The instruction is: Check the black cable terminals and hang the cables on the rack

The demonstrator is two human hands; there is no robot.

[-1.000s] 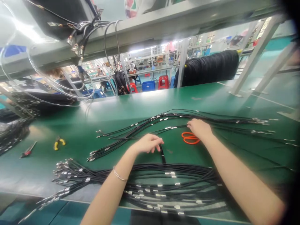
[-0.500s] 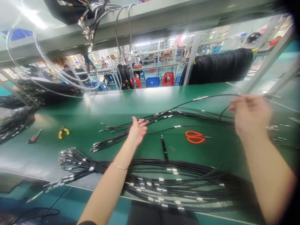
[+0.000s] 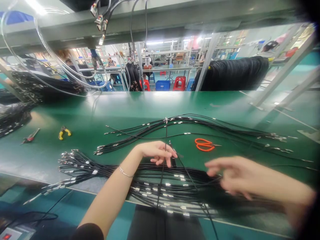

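My left hand [image 3: 160,152] is over the near cable bundle, its fingers loosely bent around a thin black cable [image 3: 165,135]. This cable rises to a silvery end above the hand and hangs down across the bundle past the table's front edge. A second strand slants down right from the fingertips. My right hand [image 3: 232,173] is motion-blurred above the right part of the near bundle [image 3: 155,191], index finger pointing left. A dark strand meets its fingers, but whether they grip it is unclear. A black pen-like tool [image 3: 173,160] is partly hidden behind my left hand.
Farther back on the green table [image 3: 140,106] lies another bundle of black cables [image 3: 200,122] with white tags. Orange-handled scissors [image 3: 204,145], yellow-handled pliers [image 3: 64,132] and a red-handled tool [image 3: 31,136] lie around. More cables hang from the overhead beam [image 3: 160,25].
My left hand has come down and right from the far bundle. My right hand has dropped from the far right toward the near bundle. One cable has left the far group and now crosses the near bundle.
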